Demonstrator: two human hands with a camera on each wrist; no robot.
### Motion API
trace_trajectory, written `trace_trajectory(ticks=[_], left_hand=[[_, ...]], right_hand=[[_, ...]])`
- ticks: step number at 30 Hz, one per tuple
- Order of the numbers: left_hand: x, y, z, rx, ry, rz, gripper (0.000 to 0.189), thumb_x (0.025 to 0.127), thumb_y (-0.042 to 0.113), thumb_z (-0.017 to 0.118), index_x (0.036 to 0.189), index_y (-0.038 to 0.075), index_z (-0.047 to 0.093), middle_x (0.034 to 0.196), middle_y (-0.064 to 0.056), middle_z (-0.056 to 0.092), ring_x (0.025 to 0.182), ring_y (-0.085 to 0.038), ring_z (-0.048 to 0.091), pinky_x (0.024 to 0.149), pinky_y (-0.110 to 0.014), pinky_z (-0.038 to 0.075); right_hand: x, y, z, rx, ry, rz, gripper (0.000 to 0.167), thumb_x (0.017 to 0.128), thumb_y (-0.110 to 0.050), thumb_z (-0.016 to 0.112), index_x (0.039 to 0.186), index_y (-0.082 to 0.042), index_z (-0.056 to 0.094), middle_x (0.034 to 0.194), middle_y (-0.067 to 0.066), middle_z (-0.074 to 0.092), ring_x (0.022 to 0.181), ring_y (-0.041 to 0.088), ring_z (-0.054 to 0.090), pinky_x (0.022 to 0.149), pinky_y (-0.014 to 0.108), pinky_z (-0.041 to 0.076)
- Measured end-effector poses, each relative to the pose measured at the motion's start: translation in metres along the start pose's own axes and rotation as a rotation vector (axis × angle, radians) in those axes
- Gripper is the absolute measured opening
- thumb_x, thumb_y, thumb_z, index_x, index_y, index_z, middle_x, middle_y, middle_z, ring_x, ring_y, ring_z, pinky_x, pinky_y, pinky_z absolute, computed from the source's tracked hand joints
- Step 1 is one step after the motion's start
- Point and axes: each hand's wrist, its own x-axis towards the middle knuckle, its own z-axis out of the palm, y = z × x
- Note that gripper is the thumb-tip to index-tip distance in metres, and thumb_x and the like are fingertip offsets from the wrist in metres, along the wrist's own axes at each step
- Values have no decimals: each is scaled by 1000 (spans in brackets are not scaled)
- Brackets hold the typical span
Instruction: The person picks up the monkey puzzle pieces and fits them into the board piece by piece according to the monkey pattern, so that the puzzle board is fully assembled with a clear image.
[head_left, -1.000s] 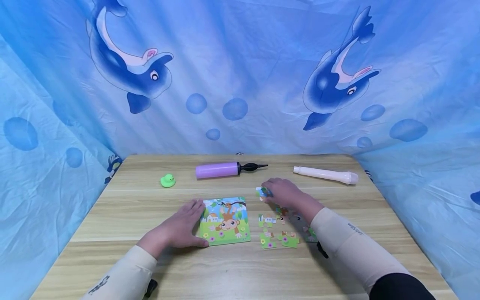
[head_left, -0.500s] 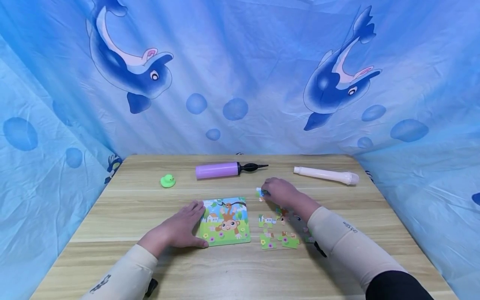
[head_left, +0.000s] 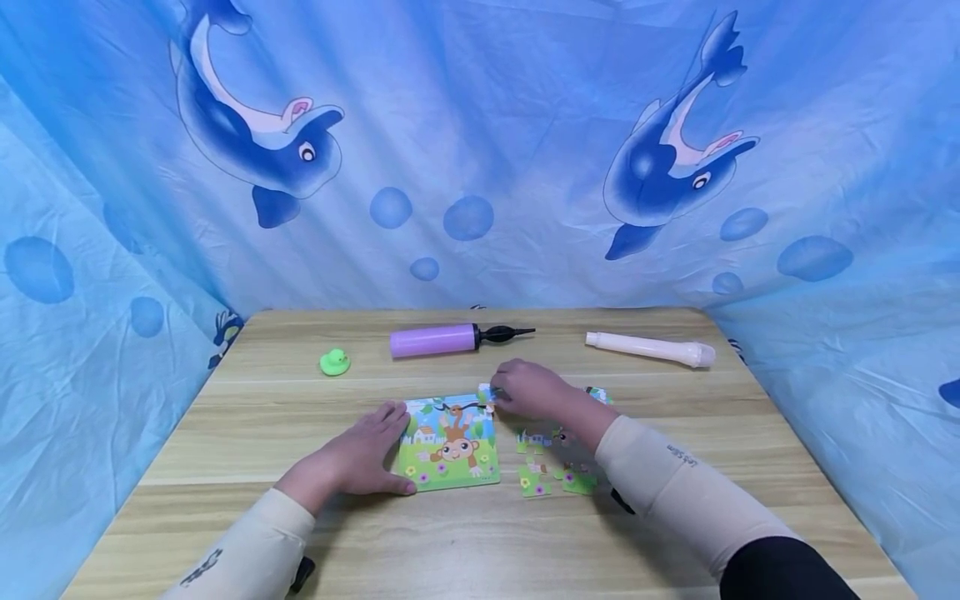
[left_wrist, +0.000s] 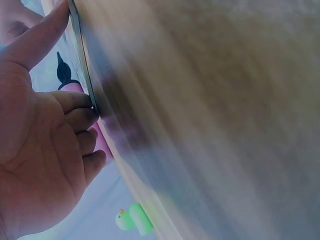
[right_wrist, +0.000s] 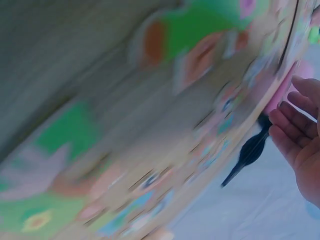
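Observation:
A square puzzle board point(head_left: 446, 442) with a monkey picture lies on the table in the head view. My left hand point(head_left: 367, 450) rests along its left edge, thumb at the near corner and fingers at the far one. In the left wrist view, my left hand's fingertips touch the board's thin edge. My right hand point(head_left: 528, 387) holds a small puzzle piece point(head_left: 484, 392) at its fingertips, overlapping the board's far right corner. Loose puzzle pieces point(head_left: 534, 483) lie right of the board, several partly hidden under the right forearm. In the right wrist view, these pieces are blurred.
A purple balloon pump point(head_left: 433, 340) with a black nozzle lies beyond the board. A green toy duck point(head_left: 334, 362) sits at the back left. To the back right lies a white microphone-shaped stick point(head_left: 651, 348). A blue dolphin curtain point(head_left: 465, 150) surrounds the table.
My right hand has moved left with the puzzle piece, from above the loose pieces to the board's far right corner. Another loose piece behind the right wrist has come into view. The left hand stays put.

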Motion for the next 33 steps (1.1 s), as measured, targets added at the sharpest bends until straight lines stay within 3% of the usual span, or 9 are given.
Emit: trace_trajectory(ticks=[9, 13, 18, 23, 28, 33], left_hand=[[0, 1, -3, -13, -17, -4, 111, 76, 64, 73, 153, -1, 27, 163, -16, 19, 151, -37, 11, 122, -54, 18], [0, 2, -3, -9, -18, -9, 111, 76, 64, 73, 153, -1, 27, 163, -16, 19, 151, -37, 11, 122, -53, 18], [0, 2, -4, -12, -18, -6, 111, 76, 64, 73, 153, -1, 27, 163, -17, 19, 151, -38, 12, 122, -54, 19], [0, 0, -3, -15, -20, -12, 112, 76, 65, 73, 153, -1, 26, 163, -17, 19, 151, -38, 12, 121, -54, 20], [-1, -1, -3, -13, -16, -10, 111, 76, 65, 73, 153, -1, 26, 163, -17, 19, 151, -38, 12, 121, -54, 20], [1, -1, -2, -18, -7, -5, 111, 76, 64, 73, 154, 0, 26, 163, -17, 20, 151, -38, 12, 121, -55, 21]], right_hand=[[22, -41, 0, -57, -32, -139, 16, 95, -32, 64, 93, -16, 66, 84, -6, 58, 75, 8, 52, 69, 25, 49], [30, -53, 4, -93, -24, -179, 16, 96, -32, 63, 95, -16, 66, 85, -6, 58, 77, 8, 51, 70, 24, 48], [31, -59, 10, -130, -52, -184, 24, 99, -36, 58, 109, -17, 68, 106, -3, 64, 97, 11, 58, 87, 25, 52], [26, -55, 12, -109, -98, -203, 36, 99, -42, 55, 126, -19, 64, 130, 1, 58, 118, 15, 54, 100, 30, 49], [22, -55, 13, -145, -105, -247, 53, 98, -54, 49, 141, -22, 53, 136, 3, 50, 119, 16, 50, 93, 32, 51], [22, -59, 16, -154, -105, -225, 64, 96, -62, 44, 149, -25, 44, 131, 3, 49, 111, 15, 47, 86, 31, 49]])
